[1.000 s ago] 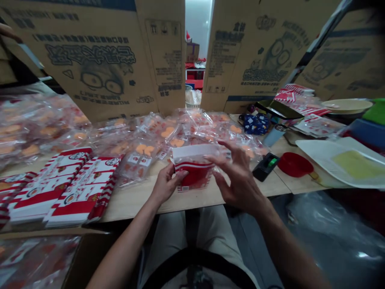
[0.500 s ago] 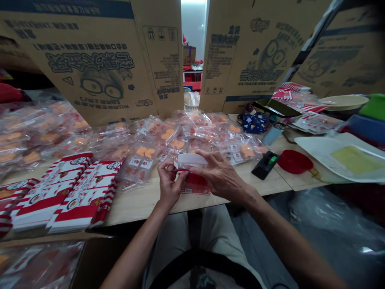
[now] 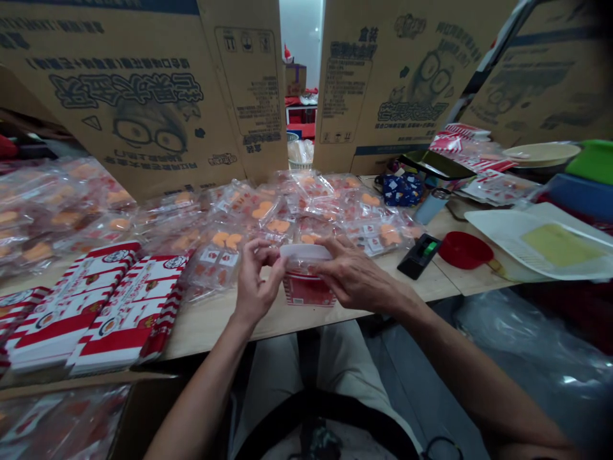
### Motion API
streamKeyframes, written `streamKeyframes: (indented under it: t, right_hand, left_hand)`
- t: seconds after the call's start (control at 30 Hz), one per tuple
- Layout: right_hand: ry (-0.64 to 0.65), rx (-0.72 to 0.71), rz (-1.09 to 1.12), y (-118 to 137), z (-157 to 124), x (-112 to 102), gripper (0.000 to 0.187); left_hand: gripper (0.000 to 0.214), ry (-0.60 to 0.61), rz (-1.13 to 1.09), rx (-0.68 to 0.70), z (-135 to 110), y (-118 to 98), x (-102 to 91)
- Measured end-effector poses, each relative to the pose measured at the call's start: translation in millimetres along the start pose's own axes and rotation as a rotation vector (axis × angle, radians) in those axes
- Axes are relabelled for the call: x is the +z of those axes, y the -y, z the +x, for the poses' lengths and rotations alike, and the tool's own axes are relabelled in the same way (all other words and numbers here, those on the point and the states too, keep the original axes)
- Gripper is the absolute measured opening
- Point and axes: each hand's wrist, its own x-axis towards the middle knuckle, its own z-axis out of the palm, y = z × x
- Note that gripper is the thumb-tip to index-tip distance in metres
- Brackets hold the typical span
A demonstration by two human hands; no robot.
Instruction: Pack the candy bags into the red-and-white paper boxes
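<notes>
A small red-and-white carton (image 3: 310, 291) stands at the table's front edge with its white flap (image 3: 304, 252) raised. Clear plastic shows in its mouth. My left hand (image 3: 256, 281) curls at the carton's left side, thumb and fingertips closed on the edge of the flap. On the other side, my right hand (image 3: 357, 275) grips the upper right corner, its thumb on the front and its fingers behind the flap. Right behind the carton lie clear packets (image 3: 278, 223) with orange pieces and small sachets inside.
Flat red-and-white cartons (image 3: 115, 306) are stacked at the left. A black tape dispenser (image 3: 419, 255), a red cup (image 3: 464, 249) and a white tray (image 3: 541, 243) lie to the right. Large cardboard boxes (image 3: 239, 96) wall off the back, and an open box (image 3: 148, 409) sits at lower left.
My left hand has shifted left and opened out somewhat from its tight pinch on the front edge. The carton's red front shows more fully; the right hand still holds its corner.
</notes>
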Motion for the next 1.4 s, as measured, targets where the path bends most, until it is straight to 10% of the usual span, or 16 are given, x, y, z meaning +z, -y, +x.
streamKeyframes:
  t: [0.13, 0.33, 0.47, 0.67, 0.93, 1.4]
  right_hand:
    - [-0.15, -0.013, 0.195, -14.3, -7.1, 6.9, 0.023]
    - [-0.238, 0.093, 0.394, -34.5, -21.0, 6.5, 0.023]
    - [-0.03, 0.006, 0.259, -40.8, -24.6, -5.8, 0.024]
    - [0.176, -0.1, 0.216, -44.8, -21.3, -20.8, 0.022]
    - [0.112, -0.116, 0.08, -37.5, -22.4, -14.3, 0.03]
    - [-0.592, 0.173, 0.462, -43.3, -41.2, 55.4, 0.025]
  left_hand:
    - [0.013, 0.254, -0.076, -0.312, 21.6, -21.9, 2.3]
    - [0.023, 0.211, 0.001, -0.372, 34.3, -24.9, 13.1]
    - [0.027, 0.103, 0.037, -0.156, 29.9, -13.6, 5.4]
    - [0.01, 0.461, 0.26, 0.461, 30.2, 2.9, -30.8]
    - [0.019, 0.656, 0.427, 0.5, 52.4, -11.6, -39.7]
    - [0.032, -0.137, 0.045, 0.227, -10.6, 41.8, 14.9]
